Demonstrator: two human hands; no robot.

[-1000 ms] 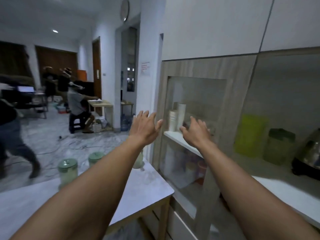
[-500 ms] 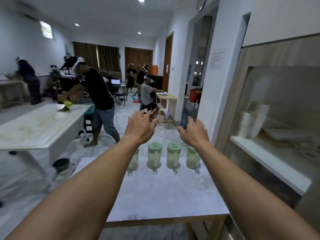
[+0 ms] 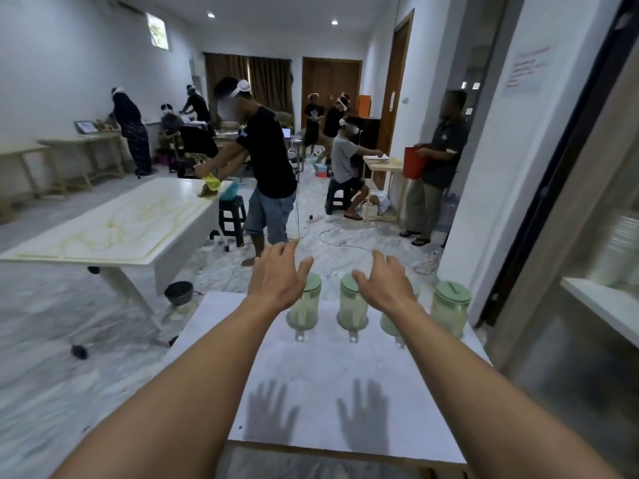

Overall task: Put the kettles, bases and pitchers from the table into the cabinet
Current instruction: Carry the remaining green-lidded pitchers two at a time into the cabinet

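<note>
View swings off cabinet, now squarely onto table; four pitchers sit centre frame. Left hand and right hand, earlier raised toward cabinet glass, now hover spread over the pitcher row

Cool, even indoor light fills the room, from recessed ceiling lights far beyond the white table and a small bright window high to its left. Overhead light throws soft grey shadows of the left hand and right hand onto the table's near half. The green pitchers at its far edge look soft. The cabinet right of the table and the floor left of it smear with motion blur; the wide lens bows lines toward the frame's edges.
</note>
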